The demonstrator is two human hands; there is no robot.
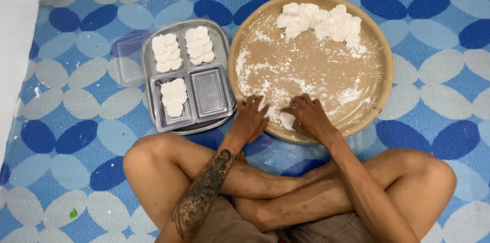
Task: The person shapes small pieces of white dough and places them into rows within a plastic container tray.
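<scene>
Head view, looking down. Left hand (250, 118) flat, fingers spread, grip open, resting on near rim of round floured tray (377, 44) at 6 o'clock. Right hand (309, 115) just beside it, grip curled loosely over white dough piece (287, 120). Heap of dough pieces (319, 21) at tray's 12 o'clock. Metal tray (222, 49) of plastic boxes at 9 o'clock, three boxes filled. Blue patterned mat (76, 120) beneath.
</scene>
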